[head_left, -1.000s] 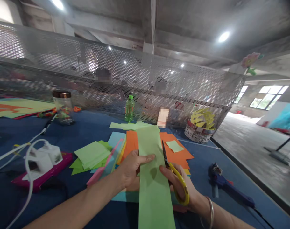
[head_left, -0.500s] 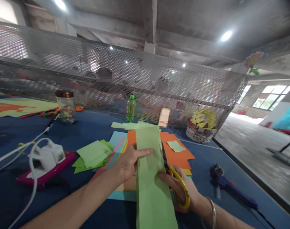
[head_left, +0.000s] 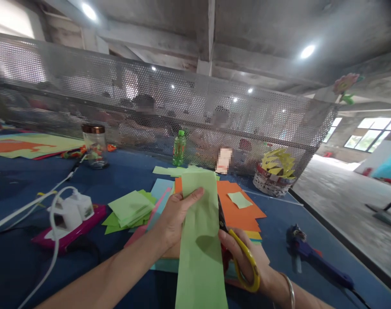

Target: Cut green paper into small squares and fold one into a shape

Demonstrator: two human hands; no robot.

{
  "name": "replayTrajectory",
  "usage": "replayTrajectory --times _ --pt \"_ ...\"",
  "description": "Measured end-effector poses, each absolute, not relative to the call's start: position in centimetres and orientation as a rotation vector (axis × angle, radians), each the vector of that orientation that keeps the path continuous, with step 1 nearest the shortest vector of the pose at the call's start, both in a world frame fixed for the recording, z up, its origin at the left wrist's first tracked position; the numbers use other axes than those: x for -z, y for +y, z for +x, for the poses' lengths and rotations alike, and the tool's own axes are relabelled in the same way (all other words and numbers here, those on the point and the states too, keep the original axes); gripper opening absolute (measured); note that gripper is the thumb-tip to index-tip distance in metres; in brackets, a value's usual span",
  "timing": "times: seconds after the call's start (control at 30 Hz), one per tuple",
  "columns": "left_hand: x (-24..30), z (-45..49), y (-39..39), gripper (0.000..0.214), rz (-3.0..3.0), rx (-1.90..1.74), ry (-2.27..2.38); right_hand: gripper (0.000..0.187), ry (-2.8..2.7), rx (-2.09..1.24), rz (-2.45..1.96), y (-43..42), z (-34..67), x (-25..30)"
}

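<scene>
My left hand (head_left: 177, 210) grips a long light-green paper strip (head_left: 200, 257) near its far end, thumb on top and fingers underneath. The strip runs toward me and leaves the bottom of the view. My right hand (head_left: 243, 251) is closed around yellow-handled scissors (head_left: 251, 268), whose dark blades lie along the strip's right edge. Whether the blades touch the paper I cannot tell. Beneath the hands lies a stack of coloured sheets, orange paper (head_left: 242, 212) uppermost on the right, with a small pale-green piece (head_left: 239, 200) on it. Cut green squares (head_left: 131, 210) are piled to the left.
A pink power strip (head_left: 69, 234) with white plugs and cables lies left. Farther back stand a lidded jar (head_left: 96, 148) and a green bottle (head_left: 179, 150). At right are a woven basket (head_left: 271, 183) and a blue glue gun (head_left: 324, 262). A perforated metal screen (head_left: 195, 103) crosses behind.
The strip's near part has swung left, away from my right thumb, which now rests on the scissors. My left thumb has shifted slightly up the strip. The view has turned a little.
</scene>
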State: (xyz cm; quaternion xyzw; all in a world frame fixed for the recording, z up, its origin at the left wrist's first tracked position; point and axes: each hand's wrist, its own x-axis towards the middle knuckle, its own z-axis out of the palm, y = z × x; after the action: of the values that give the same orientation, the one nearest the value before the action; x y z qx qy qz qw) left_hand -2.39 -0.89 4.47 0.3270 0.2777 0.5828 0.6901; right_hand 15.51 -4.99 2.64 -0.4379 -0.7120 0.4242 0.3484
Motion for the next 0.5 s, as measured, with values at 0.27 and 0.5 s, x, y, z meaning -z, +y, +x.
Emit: replayTrajectory --times 0.27,0.5 --pt "-4.4 -2.5 -0.8 0.036 0.732 -1.285 0.678 0.051 -1.775 -1.2 -1.204 -4.7 16.1 -1.4" --pt "-4.5 -2.5 -1.0 0.032 0.761 -1.187 0.668 0.054 -1.747 -1.263 -1.164 -5.0 15.9 -1.9"
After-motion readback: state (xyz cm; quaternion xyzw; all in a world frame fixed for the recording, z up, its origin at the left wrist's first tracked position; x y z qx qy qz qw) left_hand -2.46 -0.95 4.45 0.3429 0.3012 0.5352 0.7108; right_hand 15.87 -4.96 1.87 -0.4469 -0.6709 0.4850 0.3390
